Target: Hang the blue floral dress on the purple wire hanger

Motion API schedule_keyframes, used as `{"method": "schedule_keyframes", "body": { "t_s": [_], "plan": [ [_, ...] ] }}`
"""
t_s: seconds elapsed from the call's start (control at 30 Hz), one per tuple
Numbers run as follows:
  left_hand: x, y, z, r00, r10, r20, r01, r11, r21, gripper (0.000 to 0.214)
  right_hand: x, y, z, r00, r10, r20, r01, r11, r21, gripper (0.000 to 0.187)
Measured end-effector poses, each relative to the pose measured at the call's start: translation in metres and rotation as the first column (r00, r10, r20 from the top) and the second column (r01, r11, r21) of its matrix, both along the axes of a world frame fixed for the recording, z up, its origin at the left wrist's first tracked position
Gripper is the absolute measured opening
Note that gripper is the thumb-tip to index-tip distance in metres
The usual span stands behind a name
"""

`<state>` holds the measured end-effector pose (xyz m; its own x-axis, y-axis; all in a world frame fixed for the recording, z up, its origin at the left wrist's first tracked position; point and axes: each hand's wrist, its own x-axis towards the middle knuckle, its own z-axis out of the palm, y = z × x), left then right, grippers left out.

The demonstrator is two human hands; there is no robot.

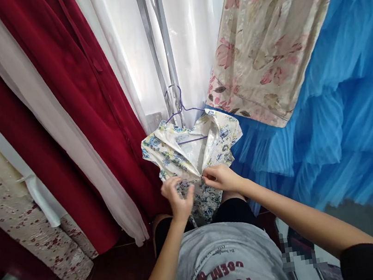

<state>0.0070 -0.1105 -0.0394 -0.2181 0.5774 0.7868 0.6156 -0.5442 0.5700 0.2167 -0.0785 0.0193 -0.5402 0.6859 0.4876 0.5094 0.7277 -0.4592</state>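
A white blouse with blue and yellow flowers (171, 154) hangs on a purple wire hanger (181, 108), which is hooked on a metal rail upright (158, 46). My right hand (220, 178) pinches the blouse's front opening at about chest height, fingers closed on the fabric edge. Just left of it, my left hand (177, 200) has its fingers curled and apart, touching or nearly touching the left front panel. The lower part of the blouse is hidden behind my hands and knees.
Dark red garments (72, 105) and a white sheer one (43, 119) hang at left, with a cream floral fabric (10, 204) beside them. A pink-flowered beige garment (269, 34) and a blue tulle skirt (342, 102) hang at right. A white curtain (197, 26) is behind.
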Motion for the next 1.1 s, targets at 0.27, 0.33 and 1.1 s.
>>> {"method": "schedule_keyframes", "body": {
  "t_s": [0.27,0.33,1.1],
  "plan": [
    [0.046,0.015,0.007,0.879,-0.355,-0.317,0.219,0.893,-0.394,0.006,0.025,0.03,0.048,0.96,0.054,0.275,-0.153,0.923,0.352,0.021],
    [0.044,0.012,0.018,0.831,-0.381,-0.405,0.191,0.879,-0.436,0.01,0.027,0.049,0.074,0.968,-0.001,0.252,-0.104,0.911,0.4,0.022],
    [0.023,0.1,0.201,0.879,-0.371,-0.298,0.368,0.927,-0.068,0.012,-0.023,0.084,0.112,0.601,-0.196,-0.775,0.062,0.978,-0.199,0.016]
  ]
}}
